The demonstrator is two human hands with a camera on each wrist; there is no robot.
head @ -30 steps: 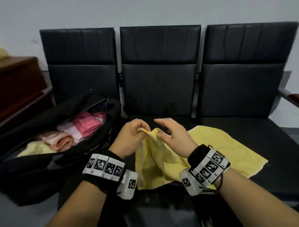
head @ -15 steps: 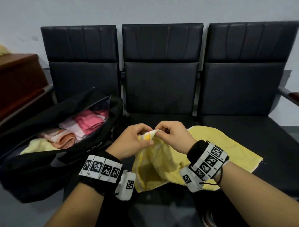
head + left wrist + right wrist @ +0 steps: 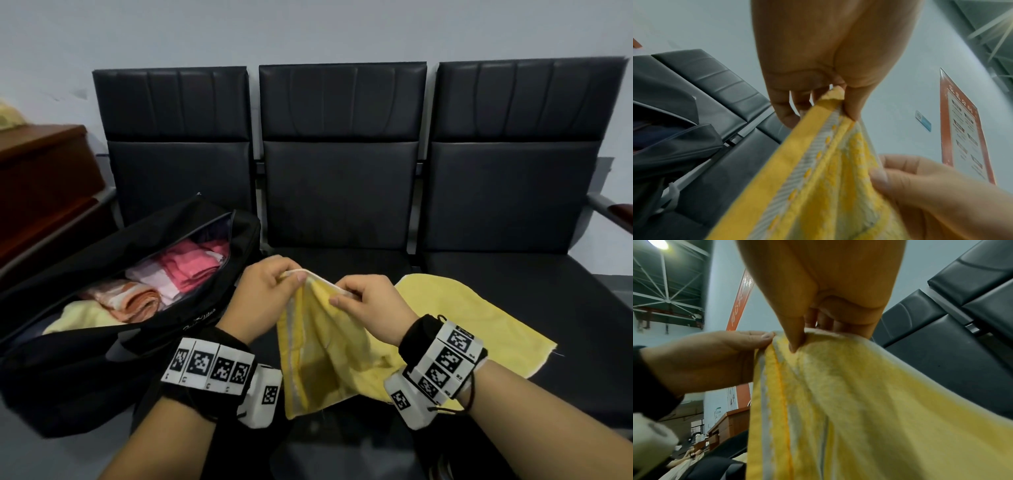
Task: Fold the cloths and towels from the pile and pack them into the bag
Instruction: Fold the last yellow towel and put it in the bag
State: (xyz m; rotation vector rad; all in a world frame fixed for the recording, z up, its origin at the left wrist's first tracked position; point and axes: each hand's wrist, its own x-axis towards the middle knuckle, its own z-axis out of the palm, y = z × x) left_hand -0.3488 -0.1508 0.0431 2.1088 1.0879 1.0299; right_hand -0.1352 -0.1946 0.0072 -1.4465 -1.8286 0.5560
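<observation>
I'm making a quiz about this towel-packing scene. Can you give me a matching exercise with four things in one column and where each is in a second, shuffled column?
Things:
1. striped yellow towel
2. plain yellow cloth
3. pink towel
4. black bag

Places or states:
A. folded, inside the bag
B. open, on the left seat
C. pinched along its top edge by the left hand and right hand
D. spread flat on the seats, right of the hands

Pairs: 1-C, 2-D, 3-A, 4-B
</observation>
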